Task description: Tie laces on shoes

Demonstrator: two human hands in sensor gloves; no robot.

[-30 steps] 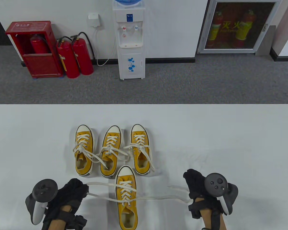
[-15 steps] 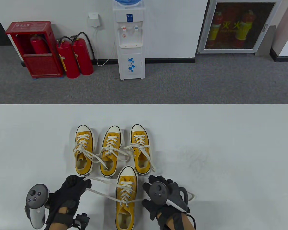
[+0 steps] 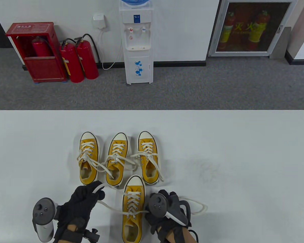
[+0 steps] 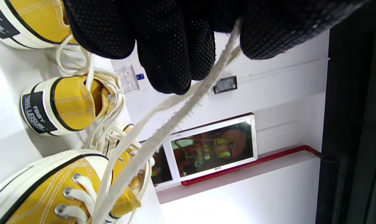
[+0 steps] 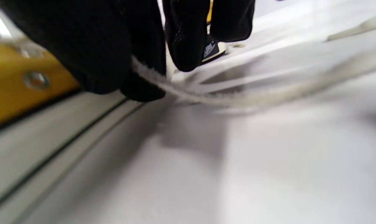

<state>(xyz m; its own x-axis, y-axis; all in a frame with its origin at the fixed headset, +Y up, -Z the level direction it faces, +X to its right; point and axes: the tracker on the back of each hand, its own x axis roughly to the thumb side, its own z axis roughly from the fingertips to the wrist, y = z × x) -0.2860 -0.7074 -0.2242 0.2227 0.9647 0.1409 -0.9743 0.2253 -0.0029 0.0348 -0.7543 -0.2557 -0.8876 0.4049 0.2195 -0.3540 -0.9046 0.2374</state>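
White table (image 3: 243, 141): left hand (image 3: 83, 202), right hand (image 3: 167, 210) fingers each pinch lace (image 3: 111, 208) beside near shoe (image 3: 133, 210).

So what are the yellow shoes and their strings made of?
The front shoe looks like yellow canvas cloth: stitching shows, with shiny metal-looking eyelets and a smooth, probably rubber, cream toe. The lace looks like woven cotton, matte white with fuzzy frayed edges. The left hand and right hand hold it.
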